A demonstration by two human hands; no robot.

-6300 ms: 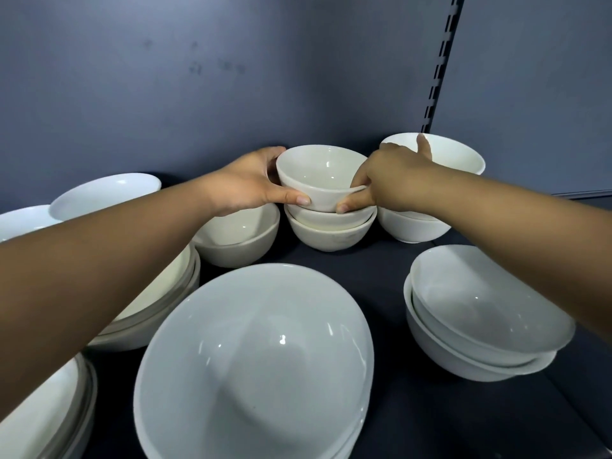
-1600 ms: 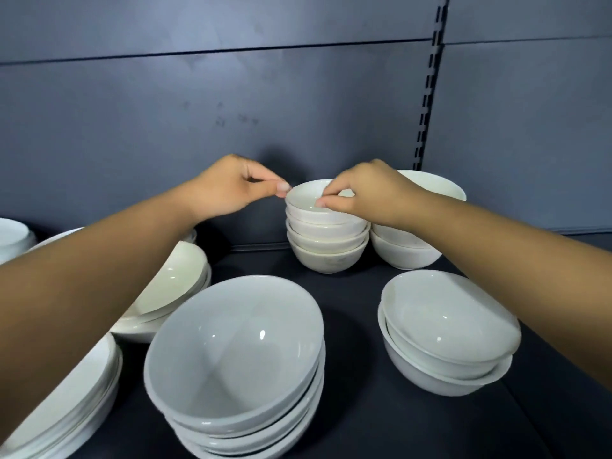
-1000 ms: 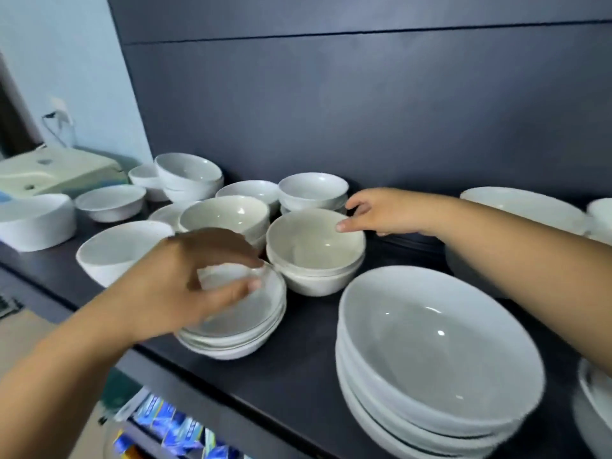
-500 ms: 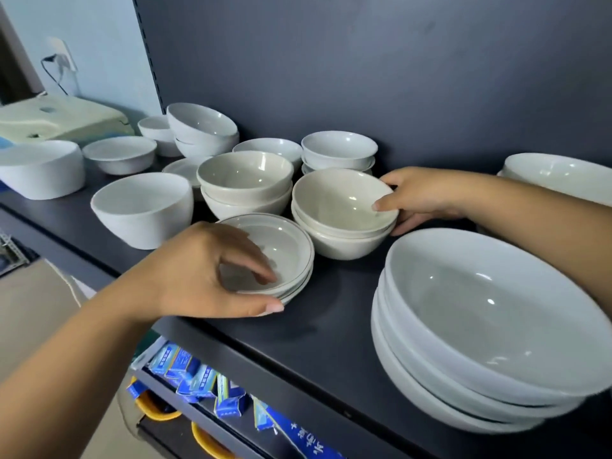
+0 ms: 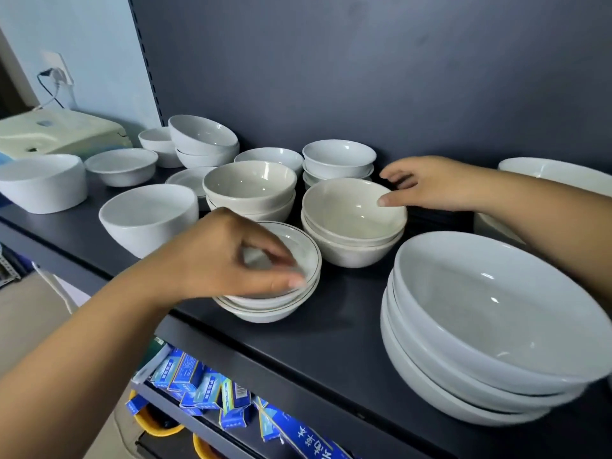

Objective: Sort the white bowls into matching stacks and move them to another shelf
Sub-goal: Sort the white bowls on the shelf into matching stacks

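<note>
Left hand (image 5: pixel 228 260): I see it clamped on the near rim of the shallow bowl stack (image 5: pixel 275 303), thumb outside and fingers curled inside the top bowl. Blur softens the fingertips.
Right hand (image 5: pixel 430 183): released, as I read it. The thumb tip touches the far rim of the cream bowl stack (image 5: pixel 351 226), and the other fingers spread loose beyond it.
Task bowls: the shallow bowl stack sits near the front edge of the dark shelf (image 5: pixel 334 329), just beside the cream bowl stack.
Right side: the large bowl stack (image 5: pixel 480 326) stands close to the front edge.
Open room: a bare strip of shelf runs between the shallow bowl stack and the large bowl stack, from the front edge back to the cream bowl stack.
Left side: a deep white bowl (image 5: pixel 149 220) stands just beside the left wrist, and a second cream stack (image 5: pixel 250 190) sits behind the knuckles.
Back: smaller white bowls (image 5: pixel 337 157) crowd the dark back panel (image 5: pixel 364 77).
Below: blue boxes (image 5: pixel 198 382) show under the shelf's front edge.
</note>
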